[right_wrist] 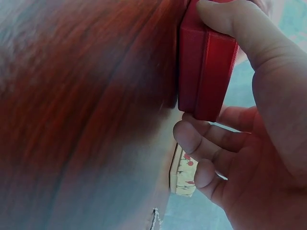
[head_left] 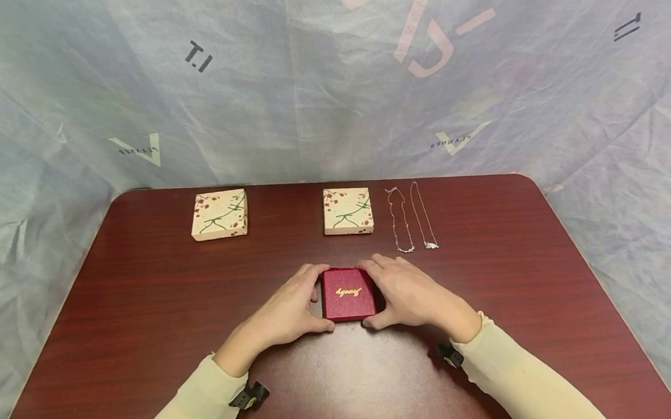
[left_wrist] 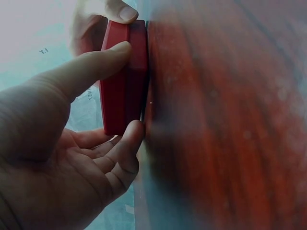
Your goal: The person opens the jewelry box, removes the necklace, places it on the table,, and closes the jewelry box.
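Note:
A small red jewelry box (head_left: 349, 293) with gold lettering on its top sits at the middle of the table, its lid on. My left hand (head_left: 288, 307) holds it at the left side, thumb at the near edge and fingers at the far edge. From the right, my right hand (head_left: 412, 290) grips the same box likewise. In the left wrist view the left thumb (left_wrist: 103, 64) presses on the red side wall, across the seam between lid and base. The right wrist view shows the right thumb (right_wrist: 240, 24) against the box (right_wrist: 206, 72), with fingers curled at its far end.
Two cream boxes with a floral branch print lie at the back, one at left (head_left: 219, 215) and one near the middle (head_left: 348, 211). Right of them are two fine chain necklaces, one beaded (head_left: 405, 249) and one with a pendant (head_left: 430, 245). A fabric curtain (head_left: 281, 78) hangs behind the table (head_left: 145, 298).

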`<action>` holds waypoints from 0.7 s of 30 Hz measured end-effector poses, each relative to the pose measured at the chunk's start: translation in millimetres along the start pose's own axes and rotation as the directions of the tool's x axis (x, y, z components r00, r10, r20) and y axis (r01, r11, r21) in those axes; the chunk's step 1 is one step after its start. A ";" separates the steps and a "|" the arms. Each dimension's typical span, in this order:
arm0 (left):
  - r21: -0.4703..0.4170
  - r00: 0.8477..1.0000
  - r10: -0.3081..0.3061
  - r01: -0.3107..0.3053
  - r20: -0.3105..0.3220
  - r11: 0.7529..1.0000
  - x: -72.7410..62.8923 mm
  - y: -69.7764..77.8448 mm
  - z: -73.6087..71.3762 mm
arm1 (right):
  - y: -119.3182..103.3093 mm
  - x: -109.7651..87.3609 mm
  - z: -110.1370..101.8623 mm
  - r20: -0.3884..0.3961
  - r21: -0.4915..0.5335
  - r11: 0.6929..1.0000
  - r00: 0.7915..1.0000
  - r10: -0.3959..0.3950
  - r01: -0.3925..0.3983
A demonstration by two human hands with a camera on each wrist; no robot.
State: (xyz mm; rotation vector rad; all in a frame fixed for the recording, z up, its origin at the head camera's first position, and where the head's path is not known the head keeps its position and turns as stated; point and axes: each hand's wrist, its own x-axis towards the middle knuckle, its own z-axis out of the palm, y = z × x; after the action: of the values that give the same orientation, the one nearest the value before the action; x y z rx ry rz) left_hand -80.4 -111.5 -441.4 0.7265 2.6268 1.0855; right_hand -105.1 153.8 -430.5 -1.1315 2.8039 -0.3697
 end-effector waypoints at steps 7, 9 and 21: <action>-0.007 1.000 0.001 -0.001 -0.006 1.000 0.2 1.7 -0.5 | 0.0 -1.6 -1.2 -0.021 -0.003 1.000 1.000 0.002 -0.002; -0.009 1.000 0.006 -0.006 -0.012 1.000 0.2 1.5 -0.6 | -0.2 -1.5 -1.8 -0.025 -0.001 1.000 1.000 0.004 -0.004; -0.032 1.000 0.006 -0.007 -0.026 0.999 0.0 7.6 -9.6 | -3.0 -2.3 -5.7 -0.081 0.043 0.999 0.997 0.017 -0.013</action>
State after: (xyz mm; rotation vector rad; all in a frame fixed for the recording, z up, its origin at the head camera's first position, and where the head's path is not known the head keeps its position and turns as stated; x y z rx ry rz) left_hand -81.2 -112.6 -429.2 0.7197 2.6240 1.1441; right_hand -102.5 154.5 -424.3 -1.1106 2.8580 -0.4820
